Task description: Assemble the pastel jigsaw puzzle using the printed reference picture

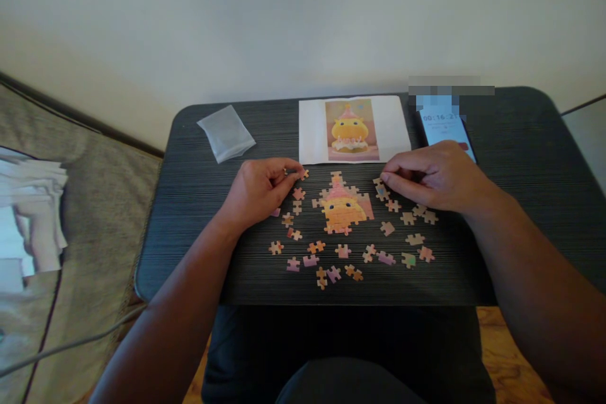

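Observation:
A partly joined jigsaw puzzle [341,205] lies mid-table, showing a yellow character with a pink party hat. To its left, my left hand [259,190] is closed, thumb and forefinger pinching a small pinkish puzzle piece [304,174]. On the other side, my right hand [438,175] is closed at the fingertips on a beige puzzle piece with a bluish patch [381,190]. Loose pieces surround the joined part, among them a pink one [343,251] below it and a beige one with green [408,259] at lower right. My palms hide some table and possibly pieces.
Behind the puzzle lies a white sheet with the printed reference picture [353,129]. A clear plastic bag [227,134] rests at back left; a phone with a running timer [442,120] lies at back right. Papers [35,214] sit on a sofa to the left.

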`<state>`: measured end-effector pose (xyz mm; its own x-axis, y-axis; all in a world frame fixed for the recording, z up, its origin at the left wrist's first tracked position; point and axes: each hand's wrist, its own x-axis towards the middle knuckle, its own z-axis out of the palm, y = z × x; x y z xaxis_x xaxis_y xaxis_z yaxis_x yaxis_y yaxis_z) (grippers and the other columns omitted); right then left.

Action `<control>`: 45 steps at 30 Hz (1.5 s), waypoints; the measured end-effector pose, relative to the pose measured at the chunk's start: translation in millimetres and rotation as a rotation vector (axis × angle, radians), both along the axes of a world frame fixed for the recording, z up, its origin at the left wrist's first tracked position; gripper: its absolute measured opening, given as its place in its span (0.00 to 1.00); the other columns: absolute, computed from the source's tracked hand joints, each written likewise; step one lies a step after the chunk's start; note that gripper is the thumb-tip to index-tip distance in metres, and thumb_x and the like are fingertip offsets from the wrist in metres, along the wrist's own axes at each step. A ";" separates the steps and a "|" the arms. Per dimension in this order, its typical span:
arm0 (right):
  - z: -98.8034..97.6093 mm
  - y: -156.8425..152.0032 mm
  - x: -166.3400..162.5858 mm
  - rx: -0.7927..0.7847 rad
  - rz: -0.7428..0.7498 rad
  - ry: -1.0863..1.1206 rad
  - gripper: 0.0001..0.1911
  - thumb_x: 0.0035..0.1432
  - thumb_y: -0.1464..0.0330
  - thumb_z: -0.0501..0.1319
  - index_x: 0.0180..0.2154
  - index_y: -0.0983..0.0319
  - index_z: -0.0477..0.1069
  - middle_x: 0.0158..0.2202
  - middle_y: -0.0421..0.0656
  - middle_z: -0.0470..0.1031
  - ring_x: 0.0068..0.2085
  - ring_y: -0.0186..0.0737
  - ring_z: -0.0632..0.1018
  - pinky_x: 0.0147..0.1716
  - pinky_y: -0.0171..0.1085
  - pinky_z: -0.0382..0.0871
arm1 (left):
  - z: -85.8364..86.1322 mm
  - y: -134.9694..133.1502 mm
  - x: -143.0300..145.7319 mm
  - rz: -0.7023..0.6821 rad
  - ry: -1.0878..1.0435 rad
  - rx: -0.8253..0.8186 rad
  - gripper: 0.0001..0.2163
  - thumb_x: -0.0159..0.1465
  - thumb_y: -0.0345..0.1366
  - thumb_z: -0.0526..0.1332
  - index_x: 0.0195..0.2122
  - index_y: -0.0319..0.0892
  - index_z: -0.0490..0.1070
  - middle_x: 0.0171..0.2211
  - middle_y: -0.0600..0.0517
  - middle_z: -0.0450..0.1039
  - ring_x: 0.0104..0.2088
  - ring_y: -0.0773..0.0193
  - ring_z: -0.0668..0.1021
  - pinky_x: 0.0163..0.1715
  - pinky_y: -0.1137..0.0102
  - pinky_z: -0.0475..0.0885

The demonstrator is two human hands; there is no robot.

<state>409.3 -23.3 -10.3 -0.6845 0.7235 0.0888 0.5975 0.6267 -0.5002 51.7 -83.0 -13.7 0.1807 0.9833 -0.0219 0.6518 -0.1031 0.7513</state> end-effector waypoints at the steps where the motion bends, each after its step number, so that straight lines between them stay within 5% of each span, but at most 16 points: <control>1: 0.2 -0.1 -0.1 0.001 -0.004 -0.001 0.12 0.72 0.60 0.64 0.36 0.54 0.82 0.22 0.36 0.77 0.22 0.35 0.74 0.29 0.41 0.61 | -0.7 0.3 -1.1 0.005 -0.008 0.014 0.12 0.74 0.37 0.67 0.50 0.39 0.89 0.16 0.58 0.71 0.16 0.69 0.71 0.19 0.71 0.61; 20: 0.8 -1.2 2.5 0.021 -0.037 -0.028 0.11 0.72 0.59 0.65 0.37 0.54 0.83 0.23 0.37 0.79 0.24 0.38 0.75 0.30 0.44 0.62 | 9.9 2.7 -26.5 0.120 0.005 0.094 0.06 0.68 0.38 0.71 0.41 0.45 0.89 0.17 0.58 0.66 0.20 0.69 0.64 0.23 0.69 0.58; 39: 10.6 0.8 -0.6 -0.053 -0.038 -0.110 0.14 0.75 0.58 0.63 0.40 0.55 0.83 0.29 0.39 0.82 0.30 0.40 0.78 0.37 0.42 0.64 | 6.0 1.3 -26.9 0.029 -0.026 0.087 0.05 0.67 0.39 0.74 0.41 0.46 0.89 0.18 0.58 0.67 0.20 0.70 0.63 0.22 0.69 0.55; 45: 9.0 -0.2 0.7 -0.070 -0.053 -0.097 0.16 0.75 0.54 0.64 0.40 0.55 0.84 0.28 0.40 0.81 0.29 0.40 0.76 0.37 0.43 0.64 | 10.9 -1.1 -22.3 -0.064 -0.062 -0.009 0.04 0.67 0.37 0.73 0.36 0.43 0.86 0.18 0.57 0.69 0.22 0.69 0.69 0.25 0.70 0.64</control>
<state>410.0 -23.5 -1.3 -0.6484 0.7608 -0.0278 0.6761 0.5587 -0.4803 29.4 -84.1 -2.7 0.2446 0.9694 -0.0179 0.5964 -0.1359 0.7911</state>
